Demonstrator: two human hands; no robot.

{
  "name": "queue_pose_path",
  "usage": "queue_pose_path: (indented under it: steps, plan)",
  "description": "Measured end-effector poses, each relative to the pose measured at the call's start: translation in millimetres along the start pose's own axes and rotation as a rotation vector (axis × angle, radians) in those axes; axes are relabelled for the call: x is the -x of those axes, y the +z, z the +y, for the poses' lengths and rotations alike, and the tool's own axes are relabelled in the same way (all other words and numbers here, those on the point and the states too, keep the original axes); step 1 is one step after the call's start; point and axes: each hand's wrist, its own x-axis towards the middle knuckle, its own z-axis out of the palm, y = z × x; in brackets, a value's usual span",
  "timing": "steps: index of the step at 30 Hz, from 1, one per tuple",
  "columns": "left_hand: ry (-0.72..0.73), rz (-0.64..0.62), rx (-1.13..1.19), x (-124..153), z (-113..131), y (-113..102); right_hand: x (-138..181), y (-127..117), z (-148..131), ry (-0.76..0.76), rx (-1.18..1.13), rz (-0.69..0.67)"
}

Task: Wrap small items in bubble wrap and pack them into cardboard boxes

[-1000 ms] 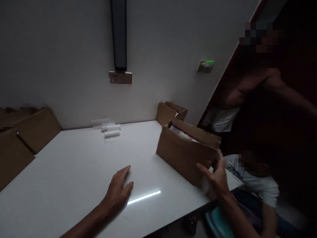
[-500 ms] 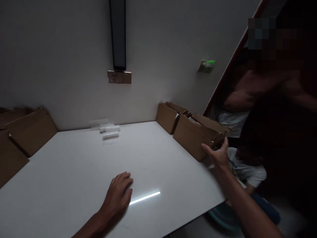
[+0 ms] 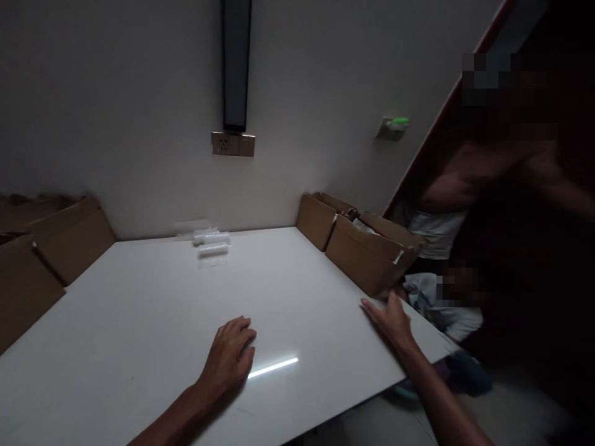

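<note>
Nothing gripped on either side. Left hand spread flat, palm down, on the white table, fingers loose, just beside a bright streak of reflected light. Right hand likewise unclenched, lying on the table near its right edge, fingers pointing toward the near lower corner of an open cardboard box. Contact with that corner or a small gap: too dim to tell.

Cardboard box standing at the table's right edge, flaps up, something pale inside, hard to make out. Judged stiff in the walls yet easy to dent, rough enough not to slip, probably moderate in weight with contents aboard. Flaps floppy, so better taken low on two opposite walls or under the base, not by the flaps.

Behind it, close against it, a second open box by the wall. Farther left along the wall, a few plastic-wrapped white tubes. At the left end, flattened cardboard leaning. On the wall, a socket plate below a dark vertical strip. Off to the right, in shadow, another person's bent arm.
</note>
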Motion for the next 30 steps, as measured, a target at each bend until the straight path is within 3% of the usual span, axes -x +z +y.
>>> queue_pose_path:
  steps: [6,12,18,22,25,27,30]
  plan:
    - [0.039,0.016,-0.014,4,-7,0,54,-4,-26,-0.141,0.091,-0.156]
    - [0.013,0.006,0.015,10,0,-1,92,-18,-60,-0.323,0.105,-0.226]
    - [0.087,-0.121,0.074,35,20,-13,123,2,-93,-0.588,0.036,-0.217]
    - [0.137,-0.237,0.165,62,37,-44,135,21,-123,-0.785,-0.042,-0.244]
    - [0.139,-0.300,0.234,78,35,-78,144,33,-164,-0.928,-0.119,-0.304]
    - [0.073,-0.236,0.200,82,19,-107,152,39,-200,-1.005,-0.182,-0.354]
    - [-0.077,0.010,-0.039,79,-19,-165,164,43,-256,-1.097,-0.286,-0.422]
